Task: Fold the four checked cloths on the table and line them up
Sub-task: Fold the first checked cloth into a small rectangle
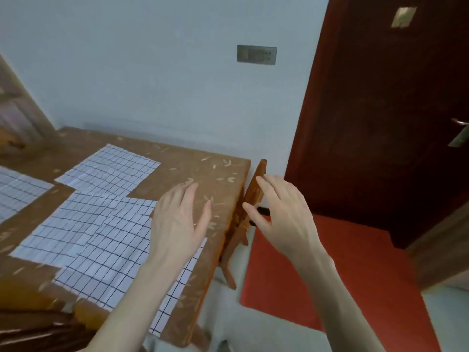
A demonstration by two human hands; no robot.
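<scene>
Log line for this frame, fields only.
stage: not started | cloths: flat, unfolded, overlapping | left hand: open, empty | right hand: open, empty, off table edge

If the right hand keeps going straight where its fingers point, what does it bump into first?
Probably the orange-brown wooden board leaning beside the brown wooden table. The right hand has open fingers already close to it, though depth is hard to judge; the pale wall lies behind.
</scene>
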